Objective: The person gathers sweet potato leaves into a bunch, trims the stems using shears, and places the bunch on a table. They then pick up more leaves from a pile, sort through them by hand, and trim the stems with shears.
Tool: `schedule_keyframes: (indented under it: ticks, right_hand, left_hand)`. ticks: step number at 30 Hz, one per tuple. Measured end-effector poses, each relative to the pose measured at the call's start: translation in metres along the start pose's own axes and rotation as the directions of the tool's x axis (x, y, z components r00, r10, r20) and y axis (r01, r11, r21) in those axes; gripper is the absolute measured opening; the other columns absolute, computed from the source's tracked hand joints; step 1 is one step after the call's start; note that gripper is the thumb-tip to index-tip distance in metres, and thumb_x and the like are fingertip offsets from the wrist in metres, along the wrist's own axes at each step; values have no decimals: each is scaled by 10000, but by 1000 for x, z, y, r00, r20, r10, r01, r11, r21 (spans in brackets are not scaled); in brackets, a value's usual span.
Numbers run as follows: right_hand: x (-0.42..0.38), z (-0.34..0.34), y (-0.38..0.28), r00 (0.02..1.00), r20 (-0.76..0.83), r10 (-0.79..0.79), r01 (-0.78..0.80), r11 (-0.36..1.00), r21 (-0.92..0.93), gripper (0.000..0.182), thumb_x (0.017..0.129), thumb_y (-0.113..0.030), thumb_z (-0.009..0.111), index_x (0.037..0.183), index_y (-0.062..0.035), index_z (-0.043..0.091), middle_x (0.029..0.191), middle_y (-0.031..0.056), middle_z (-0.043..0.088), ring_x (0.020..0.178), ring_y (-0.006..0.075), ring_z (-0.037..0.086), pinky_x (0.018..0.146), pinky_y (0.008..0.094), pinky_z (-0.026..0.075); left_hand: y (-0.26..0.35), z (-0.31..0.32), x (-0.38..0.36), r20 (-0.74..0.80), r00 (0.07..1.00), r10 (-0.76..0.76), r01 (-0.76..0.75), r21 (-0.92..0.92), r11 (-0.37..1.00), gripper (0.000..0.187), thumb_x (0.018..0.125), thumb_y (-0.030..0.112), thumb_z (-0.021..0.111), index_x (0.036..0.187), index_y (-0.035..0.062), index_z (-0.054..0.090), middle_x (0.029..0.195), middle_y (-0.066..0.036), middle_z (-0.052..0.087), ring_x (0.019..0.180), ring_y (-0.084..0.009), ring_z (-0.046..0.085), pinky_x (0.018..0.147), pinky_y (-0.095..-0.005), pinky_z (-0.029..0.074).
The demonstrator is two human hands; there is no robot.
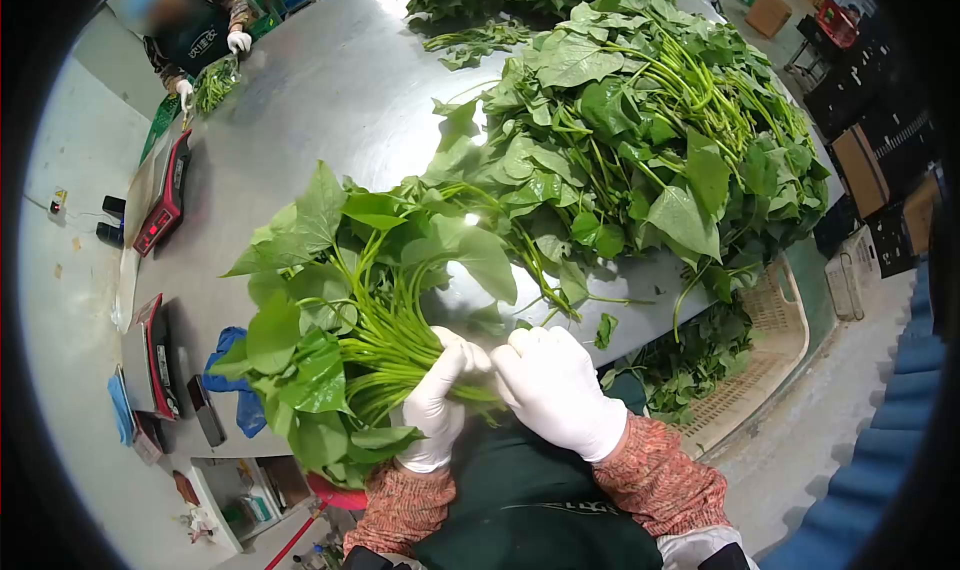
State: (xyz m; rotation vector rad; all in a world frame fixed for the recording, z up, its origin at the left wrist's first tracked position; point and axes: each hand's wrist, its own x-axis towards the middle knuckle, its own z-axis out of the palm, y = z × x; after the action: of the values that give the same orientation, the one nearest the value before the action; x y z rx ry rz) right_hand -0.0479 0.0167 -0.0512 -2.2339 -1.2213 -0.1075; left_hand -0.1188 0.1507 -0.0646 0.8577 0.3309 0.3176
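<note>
My left hand (436,410), in a white glove, is wrapped round the stems of a bunch of leafy greens (385,340) that look like sweet potato leaves. The bunch's leaves fan out to the left and its bare stems run toward my fingers. Beside it, my gloved right hand (562,388) is closed, its fingertips pinched close to the left hand's; whatever they grip there is hidden. A large pile of the same greens (650,140) lies on the metal table (290,90) ahead and to the right.
Below the table edge at right stands a cream plastic crate (775,335) with greens inside. Red-framed scales (165,195) and a crumpled blue bag (235,380) are on the left. Across the table, a person (200,35) in white gloves handles greens. Boxes (860,170) stand at far right.
</note>
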Motion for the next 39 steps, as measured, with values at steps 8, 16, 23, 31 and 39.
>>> schedule_keyframes:
  ticks: [8, 16, 23, 31, 39]
  right_hand:
    - [-3, -5, 58, 949, -166, 267, -290, 948, -130, 225, 796, -150, 683, 996, -66, 624, 809, 101, 612, 729, 296, 601, 661, 401, 470]
    - [17, 39, 94, 897, -159, 413, -389, 907, 165, 182, 835, -166, 703, 924, -16, 652, 748, 94, 616, 648, 200, 599, 583, 296, 465]
    - [15, -14, 66, 803, 266, 533, -395, 143, 907, 147, 930, -137, 603, 993, -4, 613, 850, -17, 595, 715, 37, 505, 627, 205, 420]
    - [6, -16, 66, 803, 413, 430, -343, -233, 910, 128, 939, -132, 560, 1021, -36, 540, 832, -25, 534, 684, 23, 454, 597, 182, 378]
    - [-4, -20, 64, 883, 339, 323, -328, -91, 940, 155, 927, -188, 529, 978, -42, 541, 778, -28, 510, 643, 47, 423, 581, 209, 350]
  left_hand:
    - [41, -30, 15, -186, 952, 244, -260, -67, 963, 96, 980, 110, 524, 919, 97, 452, 738, 16, 392, 655, -118, 391, 702, -285, 368]
    - [39, -24, 9, -246, 955, 163, -184, -65, 981, 96, 949, 115, 576, 938, 83, 486, 743, -4, 414, 670, -135, 403, 691, -288, 385]
    - [33, -22, 15, -282, 954, 104, -141, -113, 984, 88, 949, 120, 570, 929, 92, 489, 752, 8, 432, 672, -125, 423, 696, -284, 392]
    - [27, -23, 15, -276, 960, 41, -70, -94, 993, 126, 934, 138, 584, 866, 114, 480, 734, 12, 432, 667, -135, 447, 730, -357, 460]
    - [9, -27, 14, -279, 960, 3, -40, -127, 991, 87, 897, 45, 608, 924, 61, 526, 772, -12, 488, 687, -130, 480, 660, -308, 442]
